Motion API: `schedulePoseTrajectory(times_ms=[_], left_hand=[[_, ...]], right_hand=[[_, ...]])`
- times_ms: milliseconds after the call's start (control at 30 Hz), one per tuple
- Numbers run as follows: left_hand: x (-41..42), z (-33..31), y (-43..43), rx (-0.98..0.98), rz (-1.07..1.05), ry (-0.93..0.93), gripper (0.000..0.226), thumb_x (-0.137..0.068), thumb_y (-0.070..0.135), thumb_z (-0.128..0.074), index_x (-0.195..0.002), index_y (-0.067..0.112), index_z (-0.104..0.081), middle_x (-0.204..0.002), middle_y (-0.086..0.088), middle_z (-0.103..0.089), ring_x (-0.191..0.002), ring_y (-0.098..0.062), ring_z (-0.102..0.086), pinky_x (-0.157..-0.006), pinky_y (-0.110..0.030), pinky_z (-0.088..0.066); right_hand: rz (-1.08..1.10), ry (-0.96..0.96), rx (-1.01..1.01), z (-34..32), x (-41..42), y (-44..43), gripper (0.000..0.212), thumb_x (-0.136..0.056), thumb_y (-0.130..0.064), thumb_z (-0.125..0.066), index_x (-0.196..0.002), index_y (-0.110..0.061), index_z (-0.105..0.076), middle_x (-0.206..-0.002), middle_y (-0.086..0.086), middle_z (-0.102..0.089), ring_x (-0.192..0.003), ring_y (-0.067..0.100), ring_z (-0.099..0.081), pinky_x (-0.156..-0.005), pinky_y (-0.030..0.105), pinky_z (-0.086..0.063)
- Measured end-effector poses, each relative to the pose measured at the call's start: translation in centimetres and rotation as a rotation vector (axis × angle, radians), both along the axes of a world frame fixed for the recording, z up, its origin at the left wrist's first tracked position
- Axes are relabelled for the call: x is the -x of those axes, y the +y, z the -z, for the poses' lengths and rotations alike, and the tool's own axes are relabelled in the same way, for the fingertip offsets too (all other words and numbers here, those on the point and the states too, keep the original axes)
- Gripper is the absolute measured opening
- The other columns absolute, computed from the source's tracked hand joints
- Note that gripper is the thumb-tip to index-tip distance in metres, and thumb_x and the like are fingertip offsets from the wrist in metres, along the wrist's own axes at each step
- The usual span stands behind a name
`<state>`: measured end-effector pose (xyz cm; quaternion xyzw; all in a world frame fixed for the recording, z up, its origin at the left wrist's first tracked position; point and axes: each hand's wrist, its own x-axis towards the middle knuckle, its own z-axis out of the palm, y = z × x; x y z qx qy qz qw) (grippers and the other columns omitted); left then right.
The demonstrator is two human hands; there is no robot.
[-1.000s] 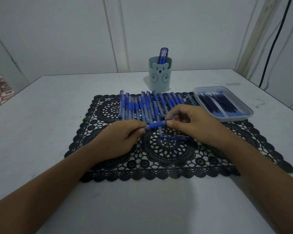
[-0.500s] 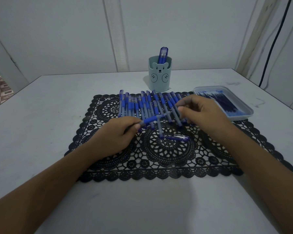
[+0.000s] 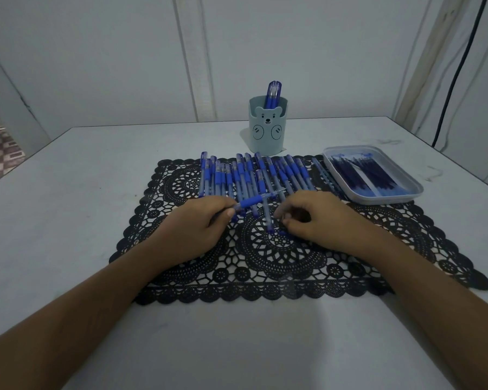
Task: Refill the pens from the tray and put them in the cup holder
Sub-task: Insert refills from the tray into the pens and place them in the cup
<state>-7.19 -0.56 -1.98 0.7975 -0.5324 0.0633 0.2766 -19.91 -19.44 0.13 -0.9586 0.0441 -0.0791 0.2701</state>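
1. Head view: the left hand [image 3: 206, 223] pinches one pen [image 3: 251, 202] at centre frame, long axis running left-right, tip toward the right hand [image 3: 316, 218].
2. That hand lies just right of the tip, fingers curled down on the lace mat [image 3: 265, 266]; whether it holds anything I cannot tell.
3. The tray [image 3: 389, 199] of refills [image 3: 361, 175] sits at right, the cup holder [image 3: 268, 133] upper centre, on a pale bench [image 3: 68, 192] by plain walls [image 3: 96, 52].

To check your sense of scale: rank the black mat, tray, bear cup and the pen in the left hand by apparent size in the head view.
1. black mat
2. tray
3. bear cup, farthest back, so possibly understated
4. pen in the left hand
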Motion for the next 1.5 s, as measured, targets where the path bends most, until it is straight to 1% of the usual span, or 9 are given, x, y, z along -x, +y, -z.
schedulePoseTrajectory(times_ms=[333, 433, 633, 767, 833, 933, 1133, 1300, 1500], left_hand=[[0.1, 0.0, -0.1, -0.013, -0.008, 0.005, 0.034, -0.09, 0.032, -0.037, -0.105, 0.016, -0.063, -0.08, 0.007, -0.061, -0.065, -0.002, -0.053, -0.056, -0.022, -0.043], [0.0, 0.0, -0.1, -0.011, -0.006, 0.004, 0.034, -0.09, 0.032, -0.037, -0.106, 0.016, -0.063, -0.08, 0.009, -0.061, -0.066, -0.001, -0.053, -0.057, -0.02, -0.042], [0.3, -0.1, -0.3, 0.03, 0.007, -0.012, 0.04, -0.09, 0.039, -0.034, -0.104, 0.017, -0.064, -0.079, 0.009, -0.062, -0.066, -0.003, -0.054, -0.057, -0.021, -0.045], [0.9, -0.1, -0.6, 0.079, 0.033, -0.01, 0.038, -0.091, 0.036, -0.036, -0.106, 0.014, -0.064, -0.078, 0.006, -0.062, -0.064, -0.007, -0.052, -0.055, -0.019, -0.042], [1.2, -0.2, -0.7, 0.103, 0.042, 0.012, 0.043, -0.09, 0.038, -0.033, -0.106, 0.013, -0.064, -0.075, 0.004, -0.062, -0.066, -0.01, -0.052, -0.058, -0.024, -0.043], [1.1, -0.3, -0.6, 0.126, 0.023, 0.029, 0.038, -0.09, 0.035, -0.036, -0.103, 0.013, -0.065, -0.069, 0.014, -0.056, -0.064, -0.008, -0.052, -0.057, -0.017, -0.041], [0.7, -0.2, -0.6, 0.13, -0.096, 0.114, 0.02, -0.094, 0.013, -0.048, -0.105, 0.012, -0.064, -0.067, 0.007, -0.059, -0.056, -0.007, -0.05, -0.047, -0.012, -0.037], [0.9, -0.3, -0.8, 0.13, -0.124, 0.15, 0.02, -0.093, 0.011, -0.049, -0.105, 0.014, -0.065, -0.062, 0.009, -0.056, -0.05, -0.006, -0.047, -0.045, -0.013, -0.036], [0.9, -0.3, -0.9, 0.133, -0.147, 0.177, 0.021, -0.093, 0.011, -0.049, -0.106, 0.012, -0.064, -0.057, 0.009, -0.053, -0.047, -0.004, -0.046, -0.043, -0.012, -0.034]], right_hand=[[0.007, 0.034, 0.015, -0.2, 0.1, 0.1, 0.021, -0.091, -0.023, -0.053, -0.107, -0.026, -0.066, -0.092, -0.014, -0.06, -0.08, 0.001, -0.056, -0.069, 0.008, -0.041], [0.064, 0.026, -0.042, -0.4, 0.1, 0.0, 0.024, -0.092, -0.022, -0.05, -0.111, -0.027, -0.065, -0.084, -0.018, -0.06, -0.066, 0.0, -0.056, -0.06, 0.009, -0.043], [0.12, -0.097, -0.307, -1.2, 0.3, 0.1, 0.018, -0.09, -0.023, -0.054, -0.101, -0.027, -0.067, -0.079, -0.012, -0.066, -0.073, 0.005, -0.061, -0.077, 0.023, -0.05], [0.132, -0.184, -0.521, -0.8, 0.2, 0.7, 0.009, -0.084, -0.026, -0.061, -0.085, -0.032, -0.069, -0.075, -0.001, -0.068, -0.063, 0.009, -0.057, -0.06, 0.02, -0.047], [0.148, -0.215, -0.655, -0.5, -0.1, 0.6, 0.01, -0.084, -0.023, -0.061, -0.087, -0.022, -0.07, -0.07, -0.005, -0.065, -0.059, 0.002, -0.053, -0.053, 0.013, -0.042], [0.163, -0.286, -0.915, -0.4, -0.3, -0.3, 0.014, -0.089, -0.016, -0.054, -0.088, -0.011, -0.066, -0.069, -0.001, -0.061, -0.058, 0.008, -0.051, -0.05, 0.017, -0.043], [0.619, -0.723, -1.36, -1.4, -0.6, -4.8, 0.012, -0.094, -0.012, -0.045, -0.085, -0.012, -0.052, -0.058, -0.001, -0.063, -0.05, 0.01, -0.058, -0.045, 0.02, -0.046], [0.779, -0.825, -0.88, -1.3, -0.2, -7.1, 0.01, -0.096, -0.014, -0.039, -0.091, -0.012, -0.048, -0.069, 0.005, -0.063, -0.044, 0.005, -0.054, -0.042, 0.019, -0.045], [0.605, -0.671, -0.486, -0.2, -0.7, -7.1, 0.005, -0.094, -0.016, -0.05, -0.095, -0.012, -0.053, -0.067, -0.002, -0.058, -0.048, -0.004, -0.055, -0.048, 0.008, -0.045]])
